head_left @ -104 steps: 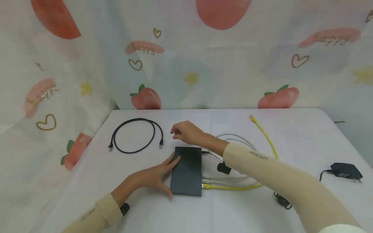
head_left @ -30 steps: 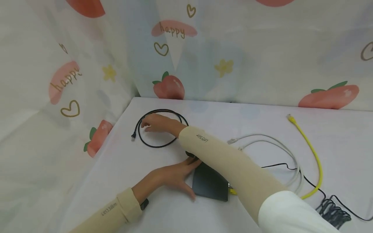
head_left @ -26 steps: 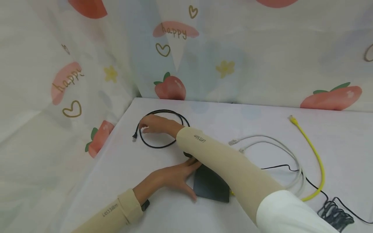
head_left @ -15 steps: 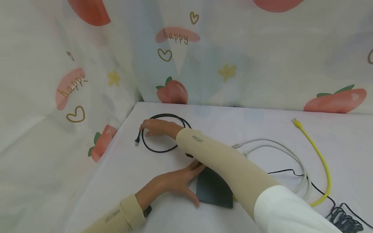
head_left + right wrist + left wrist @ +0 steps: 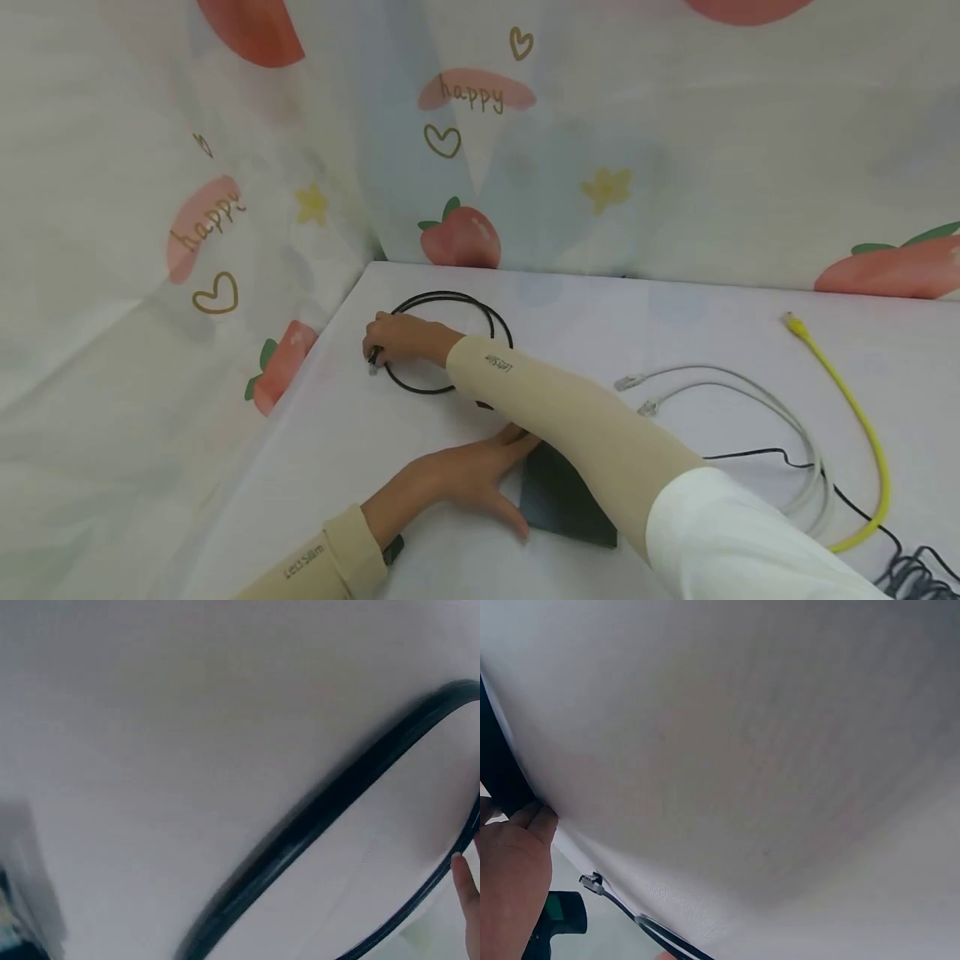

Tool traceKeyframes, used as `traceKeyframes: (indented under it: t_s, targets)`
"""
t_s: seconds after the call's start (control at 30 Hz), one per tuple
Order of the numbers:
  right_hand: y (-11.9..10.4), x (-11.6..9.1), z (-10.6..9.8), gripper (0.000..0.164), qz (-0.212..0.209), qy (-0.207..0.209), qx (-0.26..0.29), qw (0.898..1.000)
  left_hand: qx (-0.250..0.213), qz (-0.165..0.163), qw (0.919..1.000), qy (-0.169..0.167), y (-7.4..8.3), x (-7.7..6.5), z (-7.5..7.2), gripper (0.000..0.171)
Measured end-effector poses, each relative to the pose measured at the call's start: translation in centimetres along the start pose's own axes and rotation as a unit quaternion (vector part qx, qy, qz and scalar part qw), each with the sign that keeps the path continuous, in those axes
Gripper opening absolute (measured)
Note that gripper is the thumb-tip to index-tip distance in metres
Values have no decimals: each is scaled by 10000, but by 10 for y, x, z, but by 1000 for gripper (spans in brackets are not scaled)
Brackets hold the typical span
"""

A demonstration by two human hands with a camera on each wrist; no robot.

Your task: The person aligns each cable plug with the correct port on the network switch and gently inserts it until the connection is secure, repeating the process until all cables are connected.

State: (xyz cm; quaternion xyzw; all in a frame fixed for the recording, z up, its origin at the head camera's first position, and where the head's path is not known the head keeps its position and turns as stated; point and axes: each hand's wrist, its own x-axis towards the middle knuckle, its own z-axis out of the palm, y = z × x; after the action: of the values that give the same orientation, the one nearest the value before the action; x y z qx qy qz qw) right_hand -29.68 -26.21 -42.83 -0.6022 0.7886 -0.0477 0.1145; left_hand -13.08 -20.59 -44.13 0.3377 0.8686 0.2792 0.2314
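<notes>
A coiled black network cable (image 5: 431, 392) lies on the white table at the back left. My right hand (image 5: 408, 337) pinches it near one end, where a clear plug (image 5: 372, 369) shows below the fingers. The right wrist view shows a thick stretch of the cable (image 5: 322, 806) and a fingertip at its edge. My left hand (image 5: 474, 479) rests spread against the left side of a flat dark box (image 5: 566, 500), fingers straight. Part of the box is hidden under my right sleeve. In the left wrist view, fingers touch the box's (image 5: 502, 761) corner.
Two grey-white network cables (image 5: 750, 396) with free plugs curve behind my right arm. A yellow network cable (image 5: 855, 396) bends farther right. A thin black cord (image 5: 847, 500) leads to a bundled coil (image 5: 915, 575) at the lower right. A printed curtain (image 5: 675, 167) hangs behind the table.
My right hand has gone left from above the box to the black cable and now pinches its plug end. The head view has turned left. My left hand stays on the box.
</notes>
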Motion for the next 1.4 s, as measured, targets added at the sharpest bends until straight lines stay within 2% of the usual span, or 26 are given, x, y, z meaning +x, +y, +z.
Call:
traceKeyframes:
  t_s: [0.2, 0.47, 0.77, 0.97, 1.2, 1.4]
  targets:
    - [12, -9, -6, 23, 55, 73, -387, 9992, 48, -46, 9999, -104, 5, 3, -2, 119]
    - [27, -26, -32, 23, 196, 282, -433, 9985, -88, -381, 9988, -279, 9, 4, -4, 119]
    - [40, -34, -44, 23, 241, 259, -688, 9970, -167, -443, 9985, -269, 10, 5, -3, 119]
    - [51, -48, -51, 24, 261, 301, -491, 9980, -207, -352, 9987, -301, 10, 7, -4, 118]
    - [64, -66, -55, 22, -43, 695, -96, 9975, -278, -333, 9985, -328, 10, 9, -7, 119]
    - [69, -84, -61, 22, 154, 863, 307, 9957, -331, -427, 9979, -352, 11, 8, -6, 118]
